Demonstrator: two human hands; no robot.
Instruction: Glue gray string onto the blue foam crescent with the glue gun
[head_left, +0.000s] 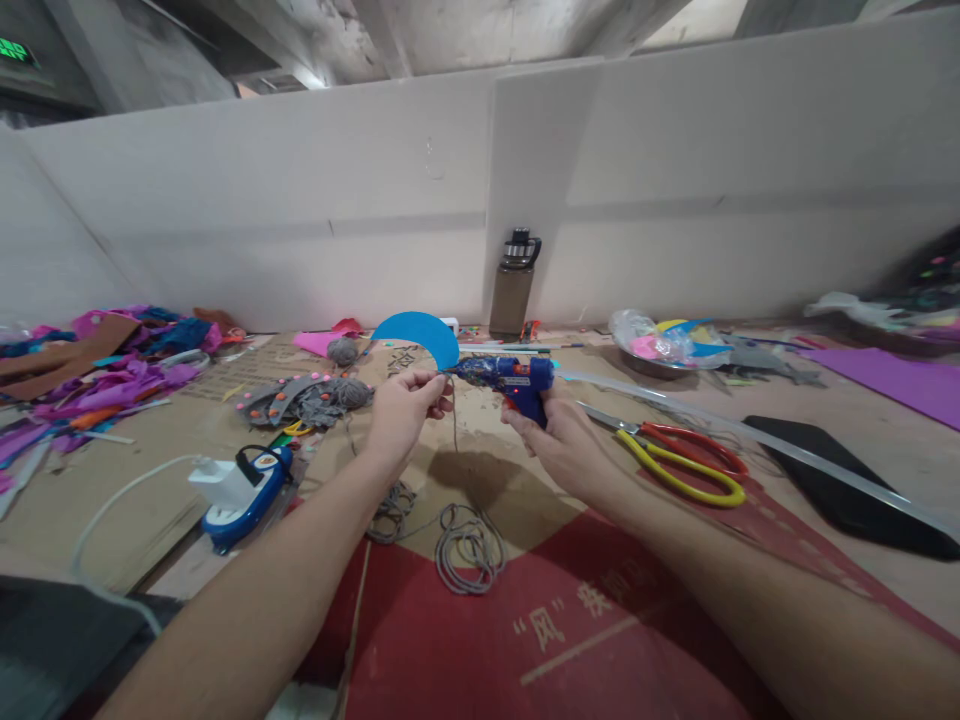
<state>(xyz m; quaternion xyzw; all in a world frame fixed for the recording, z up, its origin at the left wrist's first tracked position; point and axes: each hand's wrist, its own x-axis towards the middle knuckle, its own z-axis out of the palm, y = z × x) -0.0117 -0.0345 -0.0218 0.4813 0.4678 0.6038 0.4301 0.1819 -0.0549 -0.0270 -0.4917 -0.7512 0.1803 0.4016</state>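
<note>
Between the fingertips of my left hand (pixel 418 402) is the lower end of a blue crescent-shaped piece (pixel 420 334), which curves up and to the left. A strand of grey yarn (pixel 455 425) hangs down from the same fingers. My right hand (pixel 553 430) is wrapped round the handle of a blue glue gun (pixel 510 374). Its nozzle points left and meets, or nearly meets, the crescent's end beside my left fingertips. A long clear glue stick (pixel 675 405) runs out of the gun's back toward the right. Loose coils of grey yarn (pixel 470 550) lie below on the cardboard.
Scissors (pixel 675 465) with red and yellow handles and a black phone-like slab (pixel 862 490) lie at right. A power strip (pixel 247 500) with a white plug sits at left, near colourful felt scraps (pixel 112 370). A bottle (pixel 514 290) and a bowl (pixel 656 360) stand behind.
</note>
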